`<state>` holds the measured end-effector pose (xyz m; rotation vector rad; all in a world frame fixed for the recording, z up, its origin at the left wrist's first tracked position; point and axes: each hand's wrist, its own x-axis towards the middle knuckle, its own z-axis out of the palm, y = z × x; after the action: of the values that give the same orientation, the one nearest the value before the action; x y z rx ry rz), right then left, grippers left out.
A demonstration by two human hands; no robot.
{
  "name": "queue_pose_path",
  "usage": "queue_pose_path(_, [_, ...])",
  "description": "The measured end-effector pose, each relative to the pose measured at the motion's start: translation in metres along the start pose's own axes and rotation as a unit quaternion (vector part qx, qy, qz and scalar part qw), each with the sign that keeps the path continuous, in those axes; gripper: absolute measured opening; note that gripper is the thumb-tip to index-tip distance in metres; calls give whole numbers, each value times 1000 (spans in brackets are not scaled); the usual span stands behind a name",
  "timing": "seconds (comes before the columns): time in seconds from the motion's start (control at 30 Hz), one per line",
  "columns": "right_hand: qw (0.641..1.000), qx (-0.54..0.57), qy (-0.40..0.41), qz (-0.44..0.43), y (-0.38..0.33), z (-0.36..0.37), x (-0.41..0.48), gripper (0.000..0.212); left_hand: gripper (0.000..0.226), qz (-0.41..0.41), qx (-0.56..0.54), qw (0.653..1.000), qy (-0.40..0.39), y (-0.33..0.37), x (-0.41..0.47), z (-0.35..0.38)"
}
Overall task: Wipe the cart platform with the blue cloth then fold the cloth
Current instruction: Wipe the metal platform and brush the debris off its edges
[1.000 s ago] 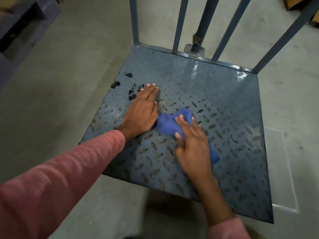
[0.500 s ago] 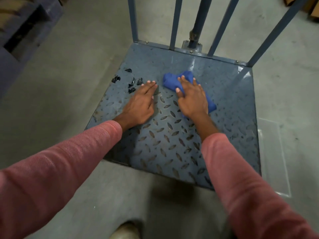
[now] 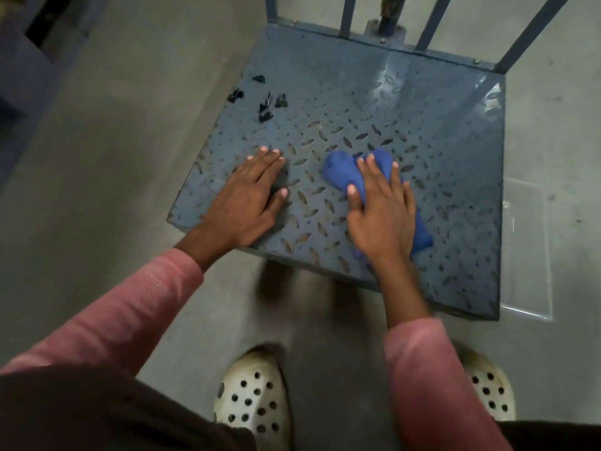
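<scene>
Palm down, my right hand (image 3: 380, 216) lies flat on the bunched blue cloth (image 3: 340, 172), fingers straight and pressing it onto the cart platform (image 3: 422, 141), not curled round it. The cloth sits toward the platform's 6 o'clock edge. One end pokes out past my fingertips at 11 o'clock, the other past my palm at 4 o'clock. My left hand (image 3: 247, 203) rests released, flat on the bare diamond plate near the 8 o'clock corner, apart from the cloth. Small black fragments (image 3: 270, 104) lie at 10 o'clock. Blue bars (image 3: 346, 14) rise along the 12 o'clock edge. My white perforated clogs (image 3: 252, 398) stand on the concrete floor (image 3: 130, 157).
</scene>
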<state>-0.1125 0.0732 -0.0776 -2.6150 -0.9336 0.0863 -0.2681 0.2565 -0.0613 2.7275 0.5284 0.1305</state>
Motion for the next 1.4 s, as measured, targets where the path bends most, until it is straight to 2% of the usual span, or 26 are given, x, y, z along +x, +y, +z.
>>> queue_pose_path(0.17, [999,-16,0,33,-15,9,44,55,71,-29,-4,999,29,6,-25,16])
queue_pose_path(0.33, [998,27,-16,-49,-60,18,-39,55,68,-15,12,998,61,2,-23,24])
queue_pose_path(0.4, [997,55,-20,-43,-56,12,-74,53,67,-10,16,998,68,2,-24,26])
queue_pose_path(0.47, [997,78,-19,6,-29,-3,-92,50,66,-8,13,998,65,5,-27,28])
queue_pose_path(0.6, [983,71,28,165,36,-40,-84,52,63,-19,18,997,67,17,-38,33])
queue_pose_path(0.67, [976,72,53,198,39,-41,-73,51,61,-31,35,995,83,26,-40,38])
queue_pose_path(0.77, [990,41,36,129,-5,-14,-68,52,60,-56,53,991,106,36,-38,45])
queue_pose_path(0.87, [998,59,17,25,-52,13,-72,56,61,-62,52,991,110,36,-36,47])
queue_pose_path(0.93, [997,75,8,-9,-60,17,-77,54,62,-54,49,991,108,33,-37,47])
queue_pose_path(1.0, [995,93,11,-19,-50,13,-88,51,61,-47,56,991,116,32,-39,46])
queue_pose_path(1.17, [992,86,84,37,-14,5,-109,50,57,-27,66,990,122,29,-58,45])
queue_pose_path(1.27, [993,72,75,57,-28,12,-98,52,57,-32,47,991,121,27,-74,46])
queue_pose_path(1.4, [998,54,43,14,-52,20,-75,55,58,-33,40,993,106,24,-82,42])
